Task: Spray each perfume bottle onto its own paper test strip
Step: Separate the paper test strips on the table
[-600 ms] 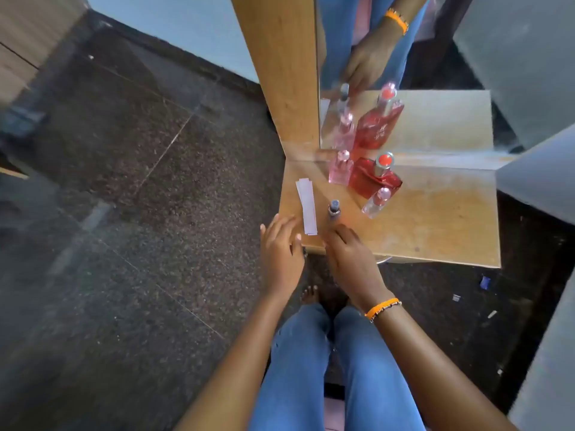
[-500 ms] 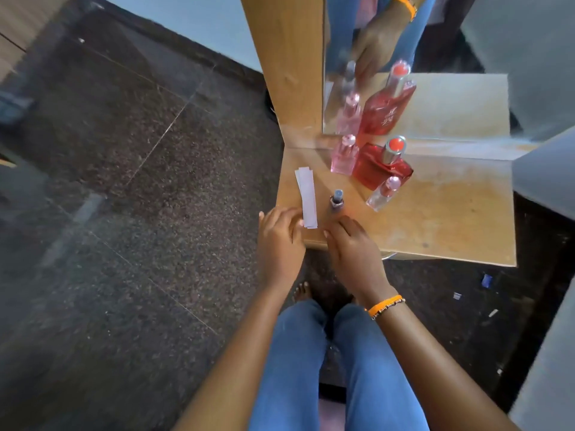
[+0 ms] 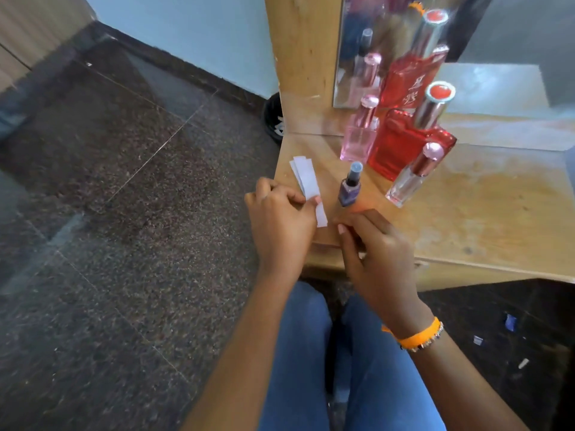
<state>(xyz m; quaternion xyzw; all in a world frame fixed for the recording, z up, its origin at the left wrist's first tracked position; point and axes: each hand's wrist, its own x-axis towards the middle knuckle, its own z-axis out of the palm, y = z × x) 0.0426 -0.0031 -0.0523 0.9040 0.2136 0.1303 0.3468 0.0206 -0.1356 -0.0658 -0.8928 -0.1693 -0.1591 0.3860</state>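
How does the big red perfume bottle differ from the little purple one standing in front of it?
The red bottle is far larger and broad, flat-sided; the purple bottle is small and narrow. The red bottle has a shiny silver cap with a red top; the purple bottle has a dark cap with a pale blue top. The red bottle stands further back near the mirror; the purple one is nearest the hands. Both stand upright on the wooden table, untouched.

- Open tabletop [image 3: 485, 219] right of the bottles, free to the front edge.
- Four bottles bunched at back left: pink bottle [image 3: 359, 135], red bottle [image 3: 404, 141], clear bottle [image 3: 410, 177] (leaning), small purple bottle [image 3: 350, 188] in front.
- Narrow lane between purple bottle and strips [image 3: 306, 180].
- Blocked behind by mirror [image 3: 367, 42].
- Near left corner taken by left hand [image 3: 280, 219] and right hand [image 3: 373, 253].
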